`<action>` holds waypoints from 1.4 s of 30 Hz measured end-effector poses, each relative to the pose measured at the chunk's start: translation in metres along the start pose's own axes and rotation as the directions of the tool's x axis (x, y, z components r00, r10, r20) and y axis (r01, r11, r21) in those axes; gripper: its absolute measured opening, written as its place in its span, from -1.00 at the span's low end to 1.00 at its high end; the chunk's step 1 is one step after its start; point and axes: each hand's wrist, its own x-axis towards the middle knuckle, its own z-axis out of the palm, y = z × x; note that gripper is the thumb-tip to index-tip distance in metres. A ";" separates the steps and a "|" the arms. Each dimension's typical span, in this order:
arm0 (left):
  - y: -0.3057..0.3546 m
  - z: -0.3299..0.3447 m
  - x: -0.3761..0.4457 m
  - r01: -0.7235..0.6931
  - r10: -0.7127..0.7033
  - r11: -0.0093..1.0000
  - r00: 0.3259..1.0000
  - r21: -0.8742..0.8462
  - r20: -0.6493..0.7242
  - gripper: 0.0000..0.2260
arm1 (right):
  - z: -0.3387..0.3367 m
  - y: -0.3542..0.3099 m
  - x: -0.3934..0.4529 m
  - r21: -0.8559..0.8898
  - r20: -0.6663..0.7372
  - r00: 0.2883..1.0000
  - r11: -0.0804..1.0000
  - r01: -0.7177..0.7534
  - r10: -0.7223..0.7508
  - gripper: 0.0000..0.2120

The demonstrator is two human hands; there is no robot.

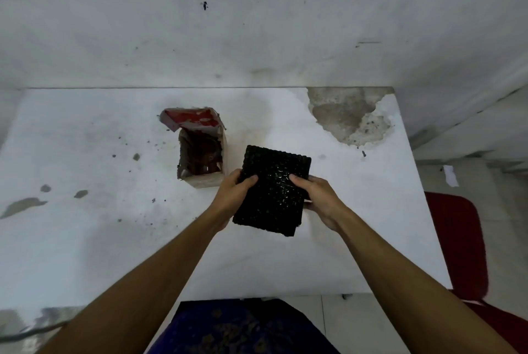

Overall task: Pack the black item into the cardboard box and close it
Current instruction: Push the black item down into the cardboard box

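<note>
Head view: flat black bumpy-textured rectangular item [273, 190] is gripped at both side edges by left hand [233, 196] and right hand [320, 199], above scuffed white table [85, 239]. Open worn cardboard box [200, 150] stands just left, unobstructed; red chair [457, 245] beside table.

black item [273, 190]: bumpy slab, tilted, held above table | cardboard box [201, 153]: open, upright, just left
</note>
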 end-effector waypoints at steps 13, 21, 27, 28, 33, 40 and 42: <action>0.034 -0.098 -0.045 -0.257 0.323 0.938 0.891 0.232 -0.318 -0.78 | 0.101 -0.062 -0.009 0.052 0.022 0.989 0.988 0.146 -0.147 -0.72; 0.050 -0.142 -0.006 -0.202 0.413 0.744 0.889 0.637 -0.200 -0.73 | 0.162 -0.086 0.013 0.098 -0.045 0.991 0.987 0.128 -0.124 -0.75; 0.040 -0.160 0.022 -0.208 0.490 0.510 0.868 0.835 -0.083 -0.66 | 0.182 -0.097 0.036 0.044 -0.069 0.997 0.998 0.045 -0.042 -0.78; 0.039 -0.161 0.024 -0.216 0.484 0.501 0.873 0.838 -0.065 -0.64 | 0.184 -0.096 0.039 0.037 -0.074 0.997 0.999 0.036 -0.033 -0.78; 0.037 -0.160 0.028 -0.222 0.374 0.504 0.927 0.835 0.021 -0.53 | 0.192 -0.089 0.047 -0.056 -0.159 0.985 0.996 0.066 -0.075 -0.82; 0.037 -0.151 0.033 -0.185 0.326 0.442 0.945 0.878 0.035 -0.48 | 0.214 -0.085 0.064 -0.640 -0.242 0.811 0.716 0.278 -0.532 -0.80; 0.039 -0.150 0.035 -0.164 0.318 0.435 0.948 0.885 0.019 -0.50 | 0.215 -0.085 0.068 -0.703 -0.286 0.750 0.663 0.259 -0.597 -0.76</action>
